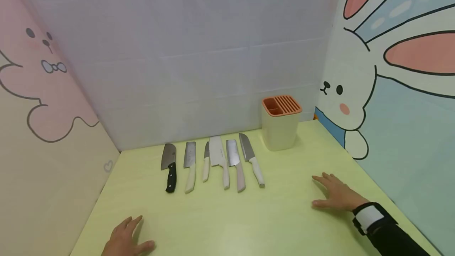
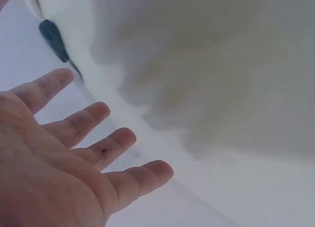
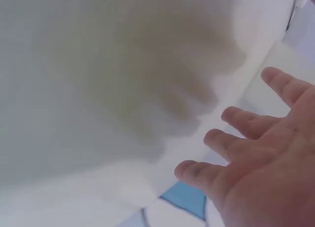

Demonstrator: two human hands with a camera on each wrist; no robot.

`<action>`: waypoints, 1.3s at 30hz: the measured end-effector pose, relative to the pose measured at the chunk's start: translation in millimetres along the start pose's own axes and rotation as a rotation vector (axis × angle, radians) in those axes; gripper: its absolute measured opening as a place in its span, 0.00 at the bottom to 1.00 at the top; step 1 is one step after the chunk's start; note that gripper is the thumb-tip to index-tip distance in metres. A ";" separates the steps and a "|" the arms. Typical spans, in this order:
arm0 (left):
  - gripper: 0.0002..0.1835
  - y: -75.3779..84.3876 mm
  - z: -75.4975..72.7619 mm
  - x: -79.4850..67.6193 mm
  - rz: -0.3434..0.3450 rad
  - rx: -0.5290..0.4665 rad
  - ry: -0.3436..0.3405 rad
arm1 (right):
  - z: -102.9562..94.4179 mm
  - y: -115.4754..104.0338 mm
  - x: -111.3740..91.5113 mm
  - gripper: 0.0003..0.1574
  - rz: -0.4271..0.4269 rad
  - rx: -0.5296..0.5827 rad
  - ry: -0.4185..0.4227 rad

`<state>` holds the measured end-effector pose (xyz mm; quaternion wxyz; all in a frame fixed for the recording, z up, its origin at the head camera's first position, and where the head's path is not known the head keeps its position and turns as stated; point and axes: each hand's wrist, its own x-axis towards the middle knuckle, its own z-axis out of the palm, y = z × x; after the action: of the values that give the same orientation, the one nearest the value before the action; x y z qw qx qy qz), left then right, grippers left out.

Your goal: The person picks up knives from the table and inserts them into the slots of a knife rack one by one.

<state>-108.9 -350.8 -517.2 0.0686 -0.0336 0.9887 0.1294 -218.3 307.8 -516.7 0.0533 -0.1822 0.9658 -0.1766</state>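
As I watch from afar, the left hand point(image 1: 124, 238) hovers over the near left of the pale yellow table point(image 1: 227, 220), its fingers spread apart and the thumb held out. I see the right hand point(image 1: 337, 194) over the right side, fingers likewise apart, with a black wrist strap point(image 1: 384, 210) and a black sleeve point(image 1: 398, 240) behind it.

Beyond and between them I count six knives in a row, blades toward the creased white backdrop point(image 1: 185, 50), handles toward the person. From the left they run: black-handled cleaver point(image 1: 168, 157), cream-handled cleaver point(image 1: 190, 155), small paring knife point(image 1: 205, 169), broad white cleaver point(image 1: 217, 153), pinkish-handled cleaver point(image 1: 233, 154), white-handled chef's knife point(image 1: 247, 149). The black-handled cleaver lies nearest the left hand.

To the right of the row, near the backdrop, I have a cream knife holder point(image 1: 279, 131) standing upright, its orange slotted top point(image 1: 282, 105) facing up.
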 end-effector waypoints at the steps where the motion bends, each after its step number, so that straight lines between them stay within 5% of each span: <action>1: 0.55 3.0 -3.3 1.4 0.013 -0.001 0.015 | -2.8 -4.5 3.0 0.59 -0.018 0.018 -0.004; 6: 0.54 27.3 -25.7 17.9 0.152 -0.005 0.144 | -16.5 -35.8 24.9 0.55 -0.082 0.056 -0.030; 11: 0.51 70.7 -53.0 39.3 0.293 -0.004 0.253 | -21.4 -72.2 47.6 0.50 -0.125 0.061 -0.043; 21: 0.52 161.7 -88.3 83.0 0.550 -0.010 0.330 | -19.1 -116.5 78.6 0.42 -0.160 0.030 -0.036; 29: 0.49 217.9 -92.5 112.4 0.716 0.052 0.395 | 2.0 -123.2 97.4 0.40 -0.201 -0.007 -0.011; 39: 0.47 299.8 -91.2 146.2 0.838 0.105 0.401 | 23.3 -128.7 125.5 0.36 -0.199 -0.050 0.023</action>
<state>-290.2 -92.6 -375.8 -0.1805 0.3476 0.9160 0.0865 -287.9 141.6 -496.9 0.0197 -0.2765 0.9475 -0.1592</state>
